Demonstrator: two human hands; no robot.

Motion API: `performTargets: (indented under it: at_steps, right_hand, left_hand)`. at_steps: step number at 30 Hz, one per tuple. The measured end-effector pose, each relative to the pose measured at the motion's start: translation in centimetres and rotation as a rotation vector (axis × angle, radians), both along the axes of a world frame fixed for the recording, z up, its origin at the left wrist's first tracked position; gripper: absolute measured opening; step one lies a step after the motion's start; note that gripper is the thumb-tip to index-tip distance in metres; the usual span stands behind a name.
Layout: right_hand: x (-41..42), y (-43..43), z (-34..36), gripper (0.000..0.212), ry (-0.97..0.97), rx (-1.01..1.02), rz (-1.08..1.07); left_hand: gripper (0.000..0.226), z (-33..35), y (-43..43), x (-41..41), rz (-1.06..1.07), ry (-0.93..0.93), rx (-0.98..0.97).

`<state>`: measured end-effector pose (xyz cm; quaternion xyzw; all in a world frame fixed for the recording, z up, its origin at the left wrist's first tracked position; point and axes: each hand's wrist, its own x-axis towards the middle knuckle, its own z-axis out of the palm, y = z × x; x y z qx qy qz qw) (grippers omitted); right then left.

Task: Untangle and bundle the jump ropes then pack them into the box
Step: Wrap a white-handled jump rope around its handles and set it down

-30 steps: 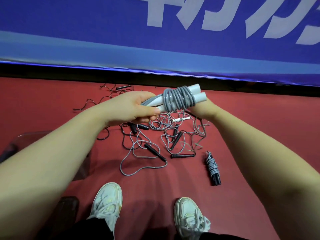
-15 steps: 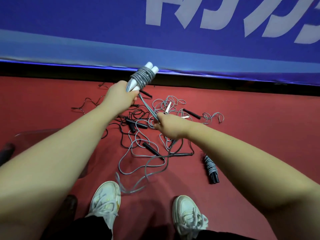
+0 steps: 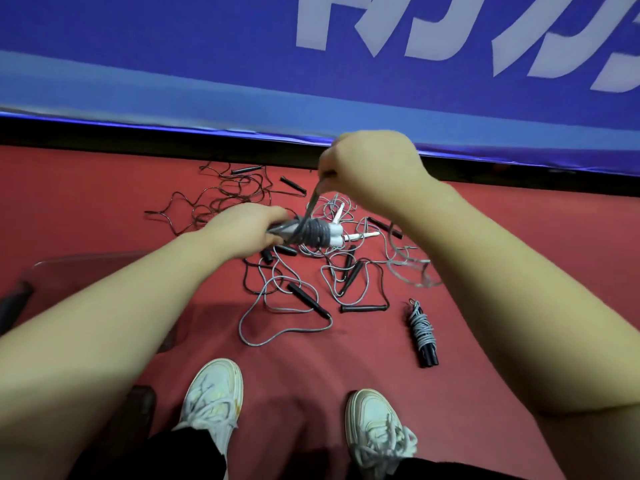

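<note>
Loose ropes (image 3: 322, 271) and black handles (image 3: 308, 303) fill the middle of the red floor (image 3: 519, 258). Right above them the left hand (image 3: 242, 226) grips a half-wound bundle (image 3: 313, 233) and the right hand (image 3: 370, 164) pinches its tight cord (image 3: 313, 199) higher up, so that way is blocked. A tied rope (image 3: 423, 332) lies apart on the right with bare floor all round it and more open room farther right, while the blue wall (image 3: 173, 64) shuts the far side, two white shoes (image 3: 213, 393) sit at the near side, and a clear box (image 3: 86, 259) stands on the left.
</note>
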<state>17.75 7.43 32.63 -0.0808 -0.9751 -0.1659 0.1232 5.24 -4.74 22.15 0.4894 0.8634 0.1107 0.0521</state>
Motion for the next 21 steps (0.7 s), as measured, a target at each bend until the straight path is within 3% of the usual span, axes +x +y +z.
performTargets:
  at_steps: [5, 9, 14, 18, 21]
  right_hand:
    - [-0.5, 3.3, -0.3, 0.03, 0.028, -0.105, -0.049]
    - [-0.3, 6.0, -2.3, 0.035, -0.017, -0.362, -0.1]
    - [-0.2, 6.7, -4.8, 0.033, -0.133, -0.656, -0.015]
    - [0.3, 6.6, -6.5, 0.02, -0.166, -1.045, -0.041]
    - [0.6, 5.6, -7.8, 0.031, -0.199, -1.073, -0.232]
  left_hand:
    - [0.027, 1.3, 0.1, 1.1, -0.156, -0.045, -0.002]
    - [0.022, 2.0, -0.7, 1.6, -0.244, -0.168, 0.024]
    - [0.023, 3.3, -1.5, 2.9, -0.307, -0.365, 0.039]
    - [0.01, 4.5, -2.0, 3.5, -0.245, -0.639, 0.215]
    - [0.011, 4.7, -1.5, 3.5, -0.179, -0.785, 0.38]
